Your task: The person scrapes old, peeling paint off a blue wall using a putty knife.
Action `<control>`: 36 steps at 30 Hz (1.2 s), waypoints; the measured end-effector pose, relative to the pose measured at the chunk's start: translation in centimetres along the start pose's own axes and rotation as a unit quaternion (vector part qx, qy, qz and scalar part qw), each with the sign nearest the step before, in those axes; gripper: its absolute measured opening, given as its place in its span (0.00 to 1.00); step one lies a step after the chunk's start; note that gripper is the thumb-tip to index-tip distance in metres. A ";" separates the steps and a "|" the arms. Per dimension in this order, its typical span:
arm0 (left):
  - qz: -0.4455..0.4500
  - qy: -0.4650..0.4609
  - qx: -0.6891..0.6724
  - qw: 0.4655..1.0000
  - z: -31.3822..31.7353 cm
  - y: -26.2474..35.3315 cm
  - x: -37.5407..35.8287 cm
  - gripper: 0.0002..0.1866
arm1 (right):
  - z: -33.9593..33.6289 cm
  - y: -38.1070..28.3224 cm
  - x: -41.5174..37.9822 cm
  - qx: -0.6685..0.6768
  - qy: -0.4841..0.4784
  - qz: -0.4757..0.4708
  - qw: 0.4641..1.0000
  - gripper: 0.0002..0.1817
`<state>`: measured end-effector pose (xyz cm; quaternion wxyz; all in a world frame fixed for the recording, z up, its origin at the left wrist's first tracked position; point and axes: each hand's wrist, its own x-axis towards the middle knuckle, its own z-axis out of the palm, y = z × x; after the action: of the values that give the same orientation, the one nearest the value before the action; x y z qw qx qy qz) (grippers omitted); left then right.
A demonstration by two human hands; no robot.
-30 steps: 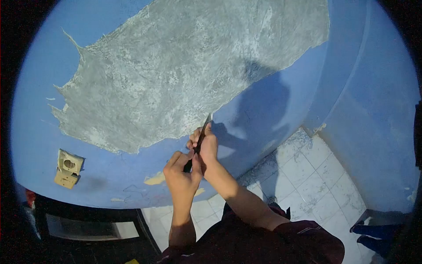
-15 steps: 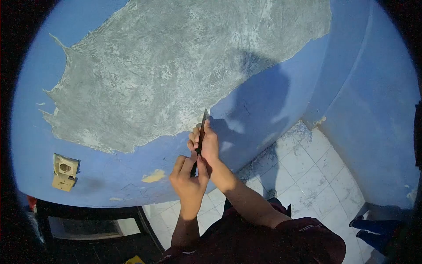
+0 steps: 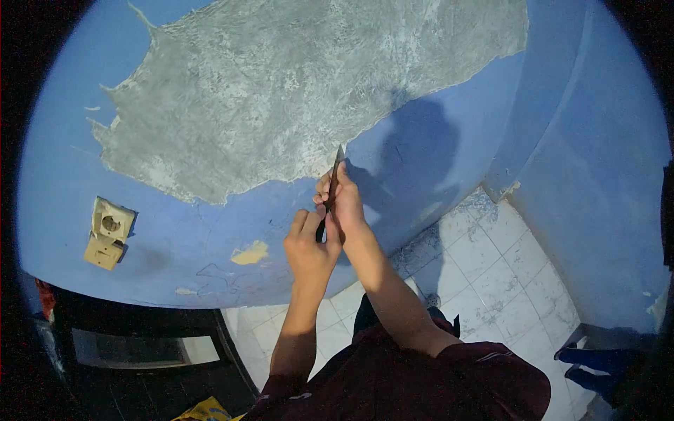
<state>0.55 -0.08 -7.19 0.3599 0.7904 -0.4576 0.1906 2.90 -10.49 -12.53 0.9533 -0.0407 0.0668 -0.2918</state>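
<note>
A knife with a narrow blade and a dark handle points upward between my hands. Its tip is at the lower border of a large bare grey patch on the blue wall; whether it touches cannot be told. Around the dark handle, the fingers of my left hand are closed. Higher up, my right hand is closed along the knife near the blade. Part of the handle is hidden by my fingers.
A cream wall socket sits at the left, above a dark cabinet-like piece with a light panel. White tiled floor lies below, scattered with debris. At the lower right are blue items; a yellow packet is at the bottom.
Both hands and the knife appear higher in view and slightly to the right. The camera view has shifted, so the socket and grey patch sit higher. The grip looks the same.
</note>
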 end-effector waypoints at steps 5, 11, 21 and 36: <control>0.004 -0.107 -0.007 0.994 1.3 -0.5 -0.7 0.08 | -4.3 -0.8 0.5 0.006 0.073 0.037 0.997 0.22; -0.022 -0.122 -0.119 0.985 5.5 0.4 -7.1 0.17 | -9.7 -5.4 -1.5 -0.044 0.084 0.046 0.994 0.21; -0.212 -0.209 -0.286 0.911 8.8 4.6 -13.5 0.24 | -8.6 -11.4 -6.9 -0.341 0.076 -0.061 0.935 0.16; -0.374 -0.203 -0.626 0.654 16.8 9.1 -3.2 0.27 | -3.5 -23.7 -5.1 -0.695 -0.092 -0.048 0.712 0.15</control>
<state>-9.40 -13.64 -16.85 0.7084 0.5010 -0.1961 -0.4569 -14.86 -27.31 -12.73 0.6425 -0.7210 0.1609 -0.2036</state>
